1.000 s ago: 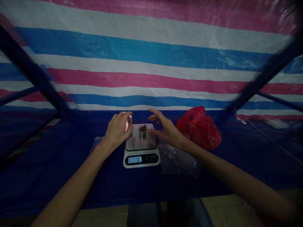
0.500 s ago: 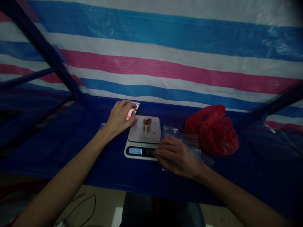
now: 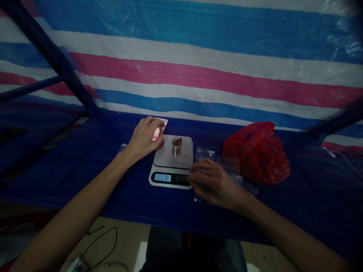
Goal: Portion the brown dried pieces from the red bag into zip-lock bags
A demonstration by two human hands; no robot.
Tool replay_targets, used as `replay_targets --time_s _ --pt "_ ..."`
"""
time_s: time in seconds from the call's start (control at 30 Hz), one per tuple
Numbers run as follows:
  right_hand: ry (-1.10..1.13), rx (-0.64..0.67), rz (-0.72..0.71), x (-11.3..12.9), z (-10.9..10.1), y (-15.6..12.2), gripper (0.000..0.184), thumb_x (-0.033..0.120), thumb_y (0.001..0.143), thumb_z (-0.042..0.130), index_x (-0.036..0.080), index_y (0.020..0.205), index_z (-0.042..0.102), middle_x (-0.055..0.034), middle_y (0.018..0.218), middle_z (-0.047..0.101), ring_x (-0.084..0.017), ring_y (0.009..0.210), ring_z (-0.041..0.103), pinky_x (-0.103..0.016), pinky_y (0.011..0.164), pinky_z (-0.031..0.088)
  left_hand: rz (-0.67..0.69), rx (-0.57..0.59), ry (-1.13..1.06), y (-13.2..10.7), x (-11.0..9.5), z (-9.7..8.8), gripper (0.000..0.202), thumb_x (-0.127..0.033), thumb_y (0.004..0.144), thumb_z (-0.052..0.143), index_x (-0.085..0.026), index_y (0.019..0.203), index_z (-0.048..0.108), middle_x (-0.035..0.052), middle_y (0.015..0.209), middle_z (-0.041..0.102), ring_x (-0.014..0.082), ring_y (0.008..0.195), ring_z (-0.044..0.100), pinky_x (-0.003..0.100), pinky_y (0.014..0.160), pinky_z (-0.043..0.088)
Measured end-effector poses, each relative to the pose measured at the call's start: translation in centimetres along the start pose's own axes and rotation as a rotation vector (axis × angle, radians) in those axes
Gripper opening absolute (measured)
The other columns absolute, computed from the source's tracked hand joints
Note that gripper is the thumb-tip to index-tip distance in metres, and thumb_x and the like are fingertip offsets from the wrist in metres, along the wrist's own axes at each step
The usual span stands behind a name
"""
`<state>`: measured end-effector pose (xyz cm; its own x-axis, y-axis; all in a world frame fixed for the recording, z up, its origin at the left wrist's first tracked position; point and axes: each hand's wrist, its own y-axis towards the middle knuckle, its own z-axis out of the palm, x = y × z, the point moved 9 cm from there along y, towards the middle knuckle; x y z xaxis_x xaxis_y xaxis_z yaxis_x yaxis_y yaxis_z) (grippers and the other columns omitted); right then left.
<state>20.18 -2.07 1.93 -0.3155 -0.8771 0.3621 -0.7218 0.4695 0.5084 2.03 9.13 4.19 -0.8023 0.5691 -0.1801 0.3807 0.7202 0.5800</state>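
Observation:
A white kitchen scale [image 3: 171, 162] stands on the blue-covered table, and its lit display [image 3: 162, 177] shows a number. On its platform sits a small metal cup [image 3: 177, 146] filled with brown pieces. My left hand [image 3: 144, 139] is curled round a phone [image 3: 161, 125] with a glowing pinkish screen, just behind the scale's left corner. My right hand [image 3: 213, 184] lies palm down on clear zip bags [image 3: 228, 166]. Its fingers are loosely bent, with the tips at the scale's front right corner by the buttons. It grips nothing.
A crumpled red plastic bag [image 3: 258, 151] lies to the right of the zip bags. A striped pink, white and blue tarp [image 3: 198, 75] hangs behind the table. Dark blue frame bars [image 3: 51, 56] slant at the left. Cables [image 3: 99, 245] lie on the floor below.
My right hand dropped from beside the cup to the scale's front right corner, onto the zip bags. The display went from 0.0 to another number. My left hand stayed on the phone.

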Motion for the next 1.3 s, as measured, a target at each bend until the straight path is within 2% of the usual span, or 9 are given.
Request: replay_targets --time_s 0.3,0.83,0.93,1.03,1.1,1.2,1.3 --pt "0.006 0.065 0.019 -0.2 0.5 -0.1 0.014 0.017 0.097 0.056 0.016 0.102 0.069 -0.008 0.091 0.071 -0.02 0.09 0.063 -0.036 0.078 0.048 0.006 0.006 -0.01 0.1 -0.4 0.0 0.021 -0.016 0.086 0.055 -0.019 0.106 0.061 0.0077 0.103 0.064 0.0241 0.099 0.058 0.039 0.088 0.046" --pt "-0.005 0.073 0.008 0.2 0.3 0.2 0.013 0.015 0.096 0.057 0.016 0.102 0.068 -0.0078 0.09 0.071 -0.02 0.086 0.063 -0.036 0.077 0.048 0.014 -0.008 -0.024 0.1 -0.5 -0.1 0.019 -0.015 0.087 0.055 -0.018 0.105 0.061 0.0071 0.102 0.065 0.0228 0.099 0.059 0.037 0.088 0.046" --pt "0.003 -0.014 0.042 0.1 -0.5 0.3 0.011 0.015 0.096 0.058 0.017 0.101 0.068 -0.0069 0.089 0.071 -0.02 0.084 0.063 -0.035 0.075 0.048 0.016 -0.012 -0.02 0.1 -0.6 -0.2 0.019 -0.015 0.087 0.055 -0.018 0.104 0.061 0.0074 0.102 0.064 0.0229 0.099 0.058 0.037 0.087 0.046" --pt "0.026 -0.211 0.195 -1.7 -2.2 0.5 0.01 0.016 0.096 0.06 0.02 0.101 0.068 -0.0057 0.091 0.07 -0.02 0.086 0.062 -0.035 0.078 0.049 0.014 -0.004 -0.019 0.1 -0.5 -0.1 0.019 -0.015 0.087 0.054 -0.019 0.105 0.06 0.0074 0.103 0.064 0.0232 0.099 0.058 0.038 0.088 0.046" --pt "0.041 -0.299 0.317 -3.7 -2.8 0.7 0.017 0.02 0.094 0.065 0.022 0.11 0.068 -0.0061 0.101 0.07 -0.021 0.096 0.062 -0.037 0.084 0.05 0.009 0.01 -0.026 0.2 -0.5 0.0 0.019 -0.015 0.086 0.055 -0.019 0.104 0.06 0.0076 0.103 0.064 0.0235 0.098 0.058 0.038 0.088 0.047" --pt "0.053 -0.341 0.416 -6.7 -2.5 1.9 0.043 0.026 0.085 0.077 0.025 0.126 0.064 -0.0078 0.118 0.066 -0.025 0.109 0.058 -0.042 0.093 0.049 -0.005 0.031 -0.038 0.2 -0.7 0.3 0.017 -0.017 0.085 0.056 -0.019 0.101 0.06 0.0077 0.102 0.063 0.0238 0.096 0.059 0.038 0.088 0.047" --pt "0.053 -0.337 0.443 -9.0 -1.4 3.5 0.05 0.031 0.076 0.085 0.023 0.122 0.067 -0.0086 0.114 0.068 -0.027 0.106 0.059 -0.043 0.092 0.048 -0.028 0.031 -0.058 0.2 -0.8 0.7 0.014 -0.018 0.085 0.055 -0.019 0.097 0.061 0.0073 0.1 0.063 0.0239 0.095 0.06 0.038 0.088 0.047"
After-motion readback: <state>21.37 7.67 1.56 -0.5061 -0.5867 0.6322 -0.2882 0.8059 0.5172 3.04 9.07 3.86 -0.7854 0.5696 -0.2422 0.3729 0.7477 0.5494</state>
